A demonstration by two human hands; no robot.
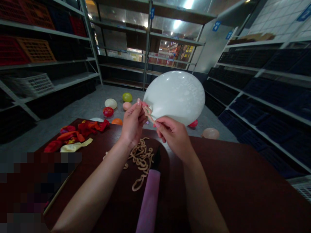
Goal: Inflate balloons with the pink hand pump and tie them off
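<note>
An inflated white balloon (176,96) floats above the dark brown table (230,174), held at its neck by both hands. My left hand (132,123) pinches the neck from the left. My right hand (173,134) is closed on the neck from below, with a tan rubber band (148,114) stretched between the fingers. Under the hands lies a heap of tan rubber bands (141,160). A pink hand pump (149,200) with a black tip lies on the table, pointing toward them.
Flat red, orange and yellow uninflated balloons (77,136) lie at the table's left. Several inflated balloons (114,108) rest on the grey floor beyond the table. Metal shelf racks (43,58) with crates line both sides and the back.
</note>
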